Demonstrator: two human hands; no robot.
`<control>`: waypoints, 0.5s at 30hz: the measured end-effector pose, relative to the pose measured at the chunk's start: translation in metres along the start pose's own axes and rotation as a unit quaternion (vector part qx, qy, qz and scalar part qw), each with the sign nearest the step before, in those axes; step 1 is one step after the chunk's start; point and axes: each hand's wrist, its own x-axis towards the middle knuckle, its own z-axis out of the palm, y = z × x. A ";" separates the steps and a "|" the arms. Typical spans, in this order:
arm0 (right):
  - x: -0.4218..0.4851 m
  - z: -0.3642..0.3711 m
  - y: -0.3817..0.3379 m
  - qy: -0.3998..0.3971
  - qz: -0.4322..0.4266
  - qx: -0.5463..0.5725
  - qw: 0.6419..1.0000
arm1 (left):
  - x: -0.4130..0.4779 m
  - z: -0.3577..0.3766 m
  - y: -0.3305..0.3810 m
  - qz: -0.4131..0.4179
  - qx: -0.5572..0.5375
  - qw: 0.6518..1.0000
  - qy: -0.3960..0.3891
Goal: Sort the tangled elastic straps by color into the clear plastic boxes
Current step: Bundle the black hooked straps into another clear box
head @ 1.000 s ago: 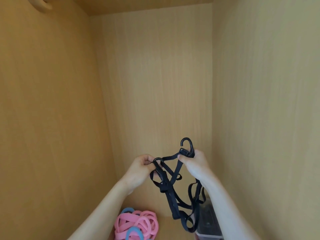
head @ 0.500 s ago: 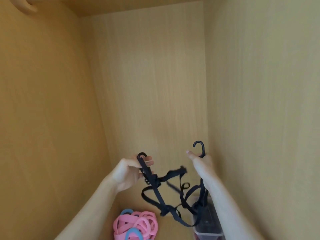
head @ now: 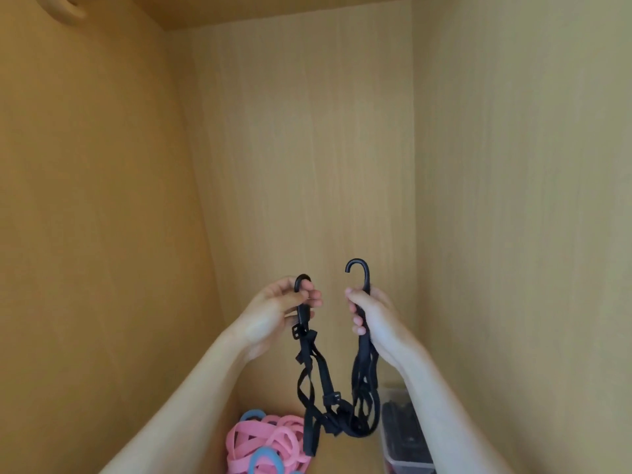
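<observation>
A black elastic strap (head: 321, 378) with a hook at each end hangs in a tangled loop between my hands, inside a wooden cabinet. My left hand (head: 277, 313) pinches the strap just under its left hook. My right hand (head: 372, 319) grips the strap below the taller right hook. Beneath them lies a tangle of pink and blue straps (head: 263, 443) on the cabinet floor. A clear plastic box (head: 403, 436) with black straps inside stands at the lower right, partly behind my right forearm.
Wooden cabinet walls close in on the left (head: 95, 200), back (head: 304, 165) and right (head: 519, 200). A rounded wooden part (head: 65, 6) shows at the top left corner.
My hands first pulled apart, each taking a hook end, then rose and drew closer together. The strap now hangs in a deeper loop between them.
</observation>
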 end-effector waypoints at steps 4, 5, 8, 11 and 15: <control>-0.002 0.015 -0.009 -0.033 -0.018 0.080 0.996 | 0.002 0.013 0.005 0.008 0.030 0.999 -0.008; -0.003 0.016 -0.011 -0.031 -0.032 0.072 0.996 | 0.002 0.016 0.005 0.011 0.033 0.999 -0.008; -0.007 0.016 -0.012 -0.045 -0.064 0.019 0.997 | 0.000 0.021 0.004 0.027 0.029 0.999 0.001; -0.009 0.013 -0.011 -0.045 -0.068 -0.016 0.997 | 0.000 0.024 0.005 0.048 0.012 0.999 0.016; -0.012 0.015 -0.009 -0.024 -0.057 0.049 0.997 | 0.000 0.028 0.009 0.064 -0.039 0.997 0.034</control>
